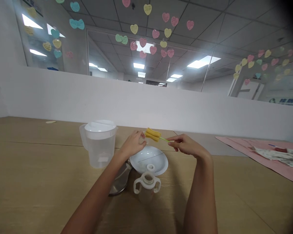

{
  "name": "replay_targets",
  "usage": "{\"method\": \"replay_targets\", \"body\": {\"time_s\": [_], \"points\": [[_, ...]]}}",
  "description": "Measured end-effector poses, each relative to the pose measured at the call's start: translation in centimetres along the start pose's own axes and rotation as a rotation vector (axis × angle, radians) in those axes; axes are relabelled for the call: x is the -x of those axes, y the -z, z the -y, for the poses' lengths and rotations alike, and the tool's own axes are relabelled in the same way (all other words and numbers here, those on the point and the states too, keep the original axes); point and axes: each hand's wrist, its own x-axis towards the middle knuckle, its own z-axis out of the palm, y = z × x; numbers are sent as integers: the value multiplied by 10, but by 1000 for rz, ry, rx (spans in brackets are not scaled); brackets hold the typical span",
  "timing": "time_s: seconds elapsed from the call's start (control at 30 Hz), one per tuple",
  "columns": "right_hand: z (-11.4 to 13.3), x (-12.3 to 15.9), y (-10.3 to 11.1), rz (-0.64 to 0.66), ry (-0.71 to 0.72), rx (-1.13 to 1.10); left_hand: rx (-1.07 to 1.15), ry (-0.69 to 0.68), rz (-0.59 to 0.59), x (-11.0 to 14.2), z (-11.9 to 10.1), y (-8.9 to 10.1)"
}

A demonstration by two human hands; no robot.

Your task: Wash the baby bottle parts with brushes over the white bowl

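Note:
My right hand [184, 144] pinches the thin green handle of a yellow sponge brush [152, 134], whose head points left. The brush's tip reaches a small clear cup-like piece [142, 139], held in the curled fingers of my left hand [133, 143]; its exact kind is unclear. Below both hands is a white bowl [160, 164] with a thin straw-like stick lying in it. At the bowl's near edge shows a small white ring-shaped part [150, 168]. Nearer to me stands an uncapped clear baby bottle [147, 185] with two white side handles.
A clear lidded pitcher [101, 149] stands on the left of the wooden table [51, 182]. A shiny metal dish [120, 180] lies partly behind my left forearm. On the right, a pink mat [234, 148] bears a patterned cloth [275, 155]. A low white wall [146, 107] bounds the back.

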Motion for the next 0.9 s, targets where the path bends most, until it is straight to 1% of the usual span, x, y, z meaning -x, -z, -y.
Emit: {"method": "replay_targets", "body": {"time_s": [0.13, 0.23, 0.33, 0.43, 0.6, 0.77, 0.83, 0.9], "points": [[3, 3, 1, -7, 51, -23, 62, -61, -47, 3, -2, 12], [2, 4, 2, -3, 54, -20, 139, -129, -73, 4, -5, 18], [2, 4, 2, 2, 56, -29, 245, -230, -105, 3, -11, 18], [5, 6, 2, 2, 87, -40, 345, -276, -125, 2, -15, 15], [10, 13, 5, -8, 154, -30, 516, -264, -171, 1, -17, 17], [10, 12, 5, -24, 165, -90, 517, -224, -189, 1, -16, 23], [9, 11, 4, -31, 153, -113, 569, -188, -162, 2, -15, 23], [8, 9, 4, -36, 140, -125, 625, -157, -109, 2, -14, 24]]}}
